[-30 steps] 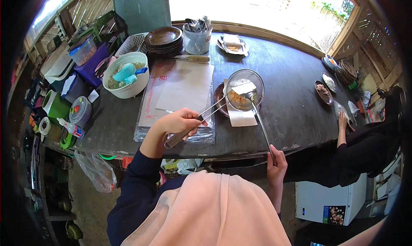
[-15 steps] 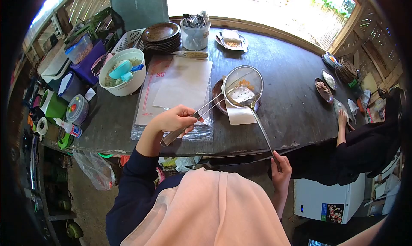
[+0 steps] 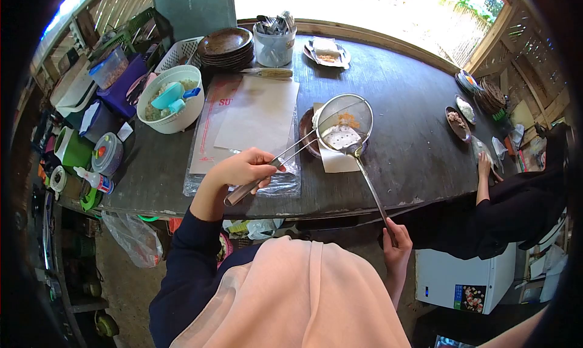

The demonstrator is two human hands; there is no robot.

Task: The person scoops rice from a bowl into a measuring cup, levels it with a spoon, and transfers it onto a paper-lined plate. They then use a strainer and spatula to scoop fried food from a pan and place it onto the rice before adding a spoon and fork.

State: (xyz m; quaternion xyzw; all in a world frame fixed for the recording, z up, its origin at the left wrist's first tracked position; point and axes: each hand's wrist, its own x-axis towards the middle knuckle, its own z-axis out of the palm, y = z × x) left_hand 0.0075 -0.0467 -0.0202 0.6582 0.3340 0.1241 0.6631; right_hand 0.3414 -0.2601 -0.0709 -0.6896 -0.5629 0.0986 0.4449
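My left hand (image 3: pixel 250 167) is wrapped round the handle of a round wire-mesh strainer (image 3: pixel 358 105), which is over a brown plate (image 3: pixel 307 129) with a sheet of paper (image 3: pixel 339 161) on it. Orange-brown crumbs (image 3: pixel 347 119) show in the mesh. Near the table's front edge my right hand (image 3: pixel 398 246) grips the long metal handle of a slotted turner (image 3: pixel 341 137). Its flat, perforated head overlaps the lower part of the strainer. Left of the strainer, a stack of brown wrapping paper (image 3: pixel 258 114) lies in clear plastic.
A white tub of rice (image 3: pixel 173 120) with a blue scoop stands at left, near stacked brown plates (image 3: pixel 225 47) and a cutlery bucket (image 3: pixel 274 47). A small plate of food (image 3: pixel 327 54) sits at the back. At right, another person's hand (image 3: pixel 484 164) rests by the table edge.
Both hands keep their grips, and the strainer and turner stay almost in place. The view has shifted slightly; the strainer's handle end sits a little lower left.
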